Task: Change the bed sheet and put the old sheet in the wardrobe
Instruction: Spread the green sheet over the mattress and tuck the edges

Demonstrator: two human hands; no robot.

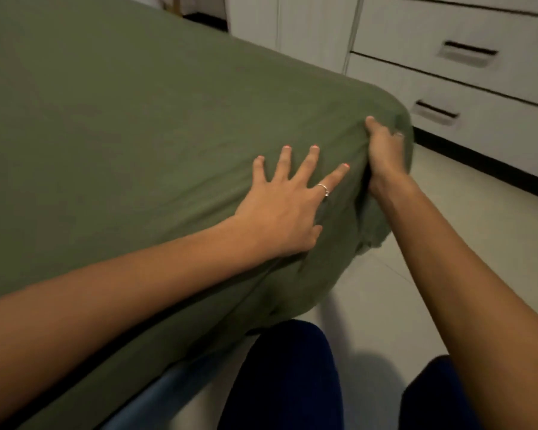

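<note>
The green fitted sheet is stretched over the mattress, and its corner is being worked at the near end of the bed, close to the white drawer unit. The left hand is laid flat on the top surface just beside the corner, its fingers spread wide, apparently so that the cloth is pinned and kept from sliding while the corner is handled. The right hand is curled round the bunched fabric at the corner's edge, with the thumb on top and the other fingers hidden beneath the fold. Loose gathered cloth is seen hanging below the grip. Whether the corner is being pulled on or peeled off cannot be told.
</note>
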